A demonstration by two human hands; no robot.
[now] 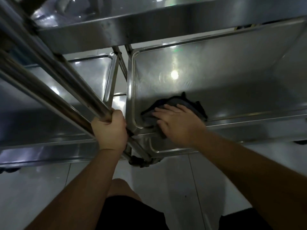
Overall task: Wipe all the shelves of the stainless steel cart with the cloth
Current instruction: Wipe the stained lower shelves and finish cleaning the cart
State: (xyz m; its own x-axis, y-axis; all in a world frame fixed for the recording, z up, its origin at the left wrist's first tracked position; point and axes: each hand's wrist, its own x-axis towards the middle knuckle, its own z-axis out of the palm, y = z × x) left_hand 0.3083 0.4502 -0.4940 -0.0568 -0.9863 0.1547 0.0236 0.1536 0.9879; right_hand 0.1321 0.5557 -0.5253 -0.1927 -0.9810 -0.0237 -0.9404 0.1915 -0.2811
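The stainless steel cart's lower shelf (207, 77) fills the middle right of the head view, under an upper shelf (132, 30). A dark grey cloth (179, 101) lies crumpled in the shelf's near left corner. My right hand (177, 122) presses flat on the cloth, fingers straight and pointing left. My left hand (110, 130) grips the cart's upright steel post (66, 80) at the shelf corner, fingers curled round it.
A second steel cart shelf (86, 75) stands to the left, beside the post. Below the lower shelf's rim lies a pale tiled floor (166, 176). A caster (141, 161) sits under the corner. My knees in black shorts show at the bottom.
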